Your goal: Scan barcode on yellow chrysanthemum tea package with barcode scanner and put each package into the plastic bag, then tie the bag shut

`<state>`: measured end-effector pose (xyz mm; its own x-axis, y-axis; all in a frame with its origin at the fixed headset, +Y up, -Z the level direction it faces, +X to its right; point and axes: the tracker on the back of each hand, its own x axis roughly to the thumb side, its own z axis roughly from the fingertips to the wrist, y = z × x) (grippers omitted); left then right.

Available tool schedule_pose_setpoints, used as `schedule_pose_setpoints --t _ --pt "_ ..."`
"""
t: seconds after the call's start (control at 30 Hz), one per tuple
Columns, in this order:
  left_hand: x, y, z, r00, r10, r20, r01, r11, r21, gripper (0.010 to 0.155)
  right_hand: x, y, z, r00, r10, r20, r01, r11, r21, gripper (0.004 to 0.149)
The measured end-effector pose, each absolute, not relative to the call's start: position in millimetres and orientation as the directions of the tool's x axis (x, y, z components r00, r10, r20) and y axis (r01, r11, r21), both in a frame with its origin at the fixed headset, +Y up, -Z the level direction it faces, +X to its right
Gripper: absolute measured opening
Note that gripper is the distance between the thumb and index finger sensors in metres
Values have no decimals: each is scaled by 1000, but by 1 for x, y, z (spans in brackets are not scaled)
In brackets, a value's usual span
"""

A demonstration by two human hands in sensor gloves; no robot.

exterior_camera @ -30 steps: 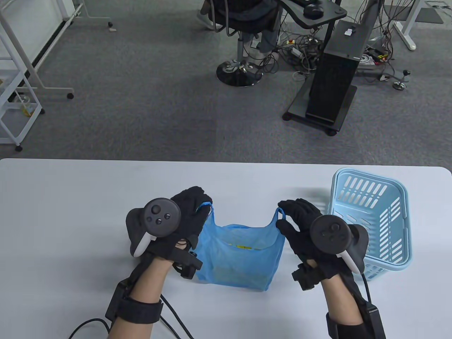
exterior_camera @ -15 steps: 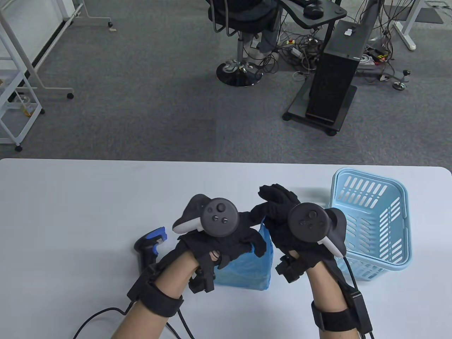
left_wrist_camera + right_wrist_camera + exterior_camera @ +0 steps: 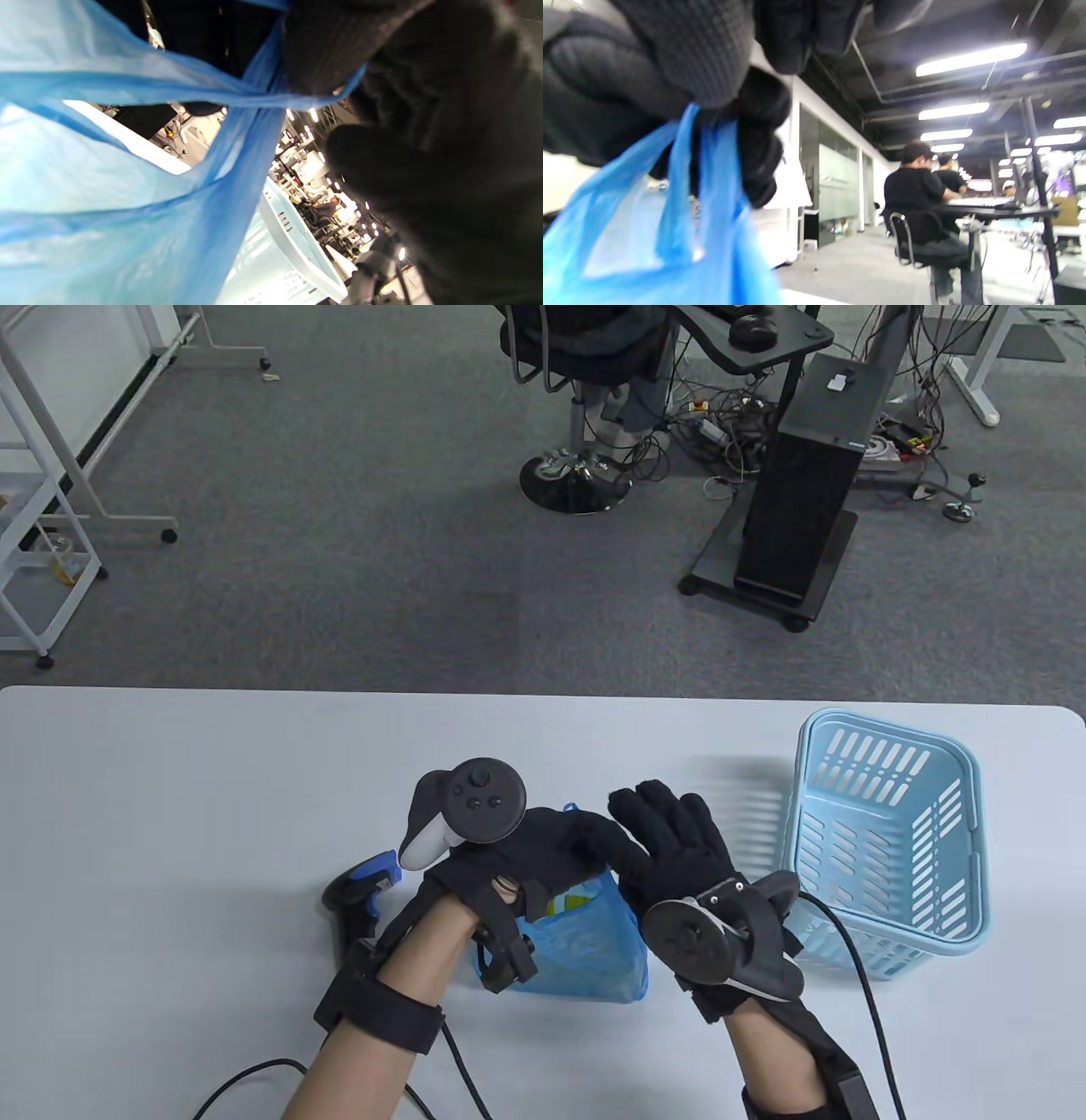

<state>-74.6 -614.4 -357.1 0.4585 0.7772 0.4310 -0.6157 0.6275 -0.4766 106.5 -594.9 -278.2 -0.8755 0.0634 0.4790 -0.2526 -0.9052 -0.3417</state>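
Observation:
The blue plastic bag (image 3: 594,954) stands on the white table (image 3: 170,780), near the front at the middle. A bit of a yellow tea package (image 3: 563,904) shows through its mouth. My left hand (image 3: 581,833) is over the bag's top, and a bag handle (image 3: 212,95) loops round its fingers (image 3: 322,46). My right hand (image 3: 646,814) lies against it from the right. Its fingers (image 3: 712,55) pinch the other blue handle (image 3: 683,169) above the bag (image 3: 628,237). The black and blue barcode scanner (image 3: 356,891) lies left of the bag, beside my left wrist.
A light blue slotted basket (image 3: 891,831) stands at the right of the table, close to my right wrist; its rim (image 3: 292,241) also shows in the left wrist view. Cables trail from both wrists to the front edge. People sit at a desk (image 3: 916,186) beyond the table.
Both hands came together from the bag's two sides to its middle, bringing the handles with them. Since half a second ago the right wrist has rolled and its tracker swung down.

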Motion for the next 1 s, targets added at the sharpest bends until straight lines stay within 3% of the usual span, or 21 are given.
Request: schedule_pose_setpoints --t 0.1,0.2,0.43,0.5,0.67,0.73,0.83,1.0 --pt "-80 -616 -356 448 797 406 -611 604 -512 55 106 -594 -282 -888 49 456 -274 -855 -440 60" --pt "-87 -614 -352 448 811 376 -624 585 -518 59 109 -592 -284 -893 58 447 -282 -846 -453 45" --pt "-94 -608 -348 477 775 414 -616 631 -471 66 112 -588 -295 -909 141 393 -295 -883 -366 43" --pt "-92 -606 -343 533 717 450 -586 696 -414 67 111 -585 -300 -921 147 361 -280 -894 -350 42" --pt "-87 -604 -338 723 496 481 -483 861 -160 47 109 -583 -309 -956 106 272 -200 -918 -343 43" --pt "-87 -607 -339 736 504 452 -490 858 -158 46 110 -587 -308 -958 116 262 -204 -919 -337 46" --pt "-92 -614 -344 727 562 395 -542 823 -172 45 116 -595 -295 -943 177 282 -274 -894 -354 71" --pt "-98 -629 -349 652 696 300 -652 717 -245 46 113 -605 -268 -940 125 317 -260 -865 -429 77"
